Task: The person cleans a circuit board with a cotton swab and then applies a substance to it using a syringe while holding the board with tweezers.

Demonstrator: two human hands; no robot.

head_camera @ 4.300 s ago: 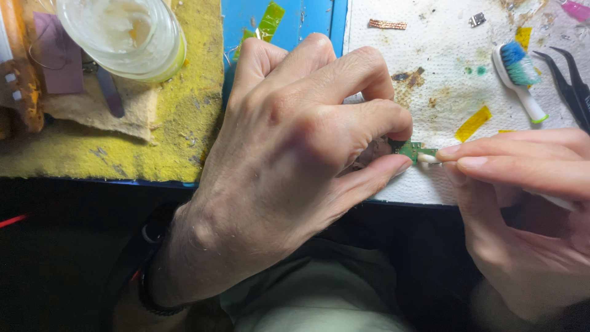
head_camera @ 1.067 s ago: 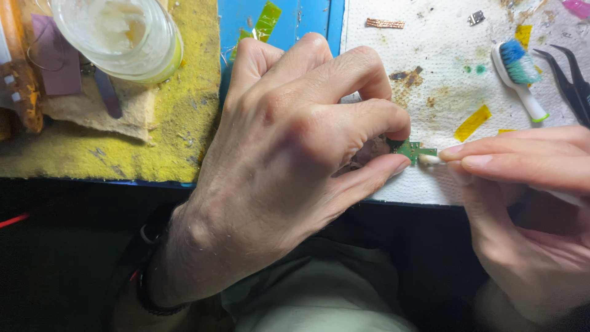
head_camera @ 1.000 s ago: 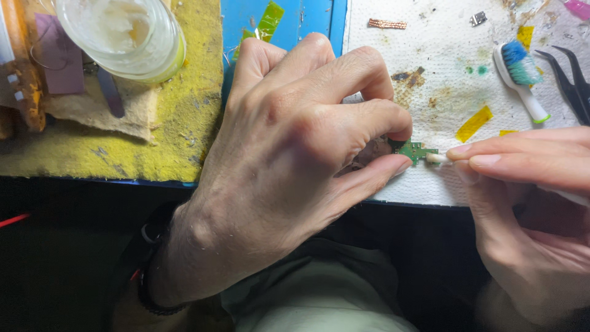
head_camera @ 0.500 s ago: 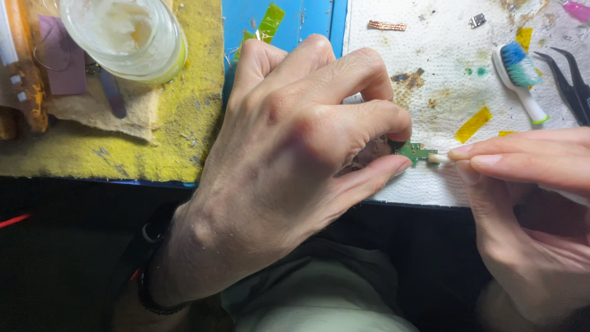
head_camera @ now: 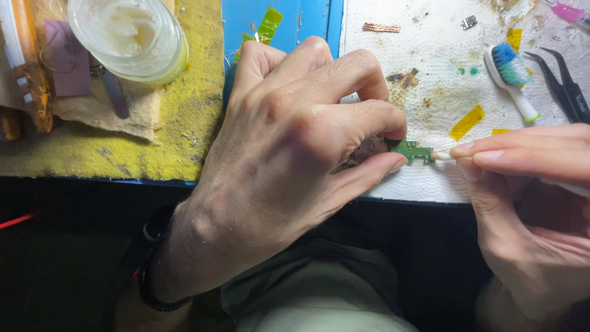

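hands 2 point(head_camera: 289, 154) | circuit board 1 point(head_camera: 410, 149) | toothbrush 1 point(head_camera: 511, 74) | tweezers 1 point(head_camera: 565, 86) | jar 1 point(head_camera: 129, 37)

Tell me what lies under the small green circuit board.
The green circuit board rests on a stained white paper towel, pinched by the left hand. Its left end and whatever lies beneath it are hidden under those fingers.

Bright light from above hits the white paper towel point(head_camera: 399, 55) & yellow sponge mat point(head_camera: 178, 129). The left hand point(head_camera: 295, 141) is lit up, w/ sharp skin lines. Bottom of pic is very dark. The right hand point(head_camera: 528, 203) looks a bit blurry at the edge. The clear jar point(head_camera: 129, 37) is shiny.
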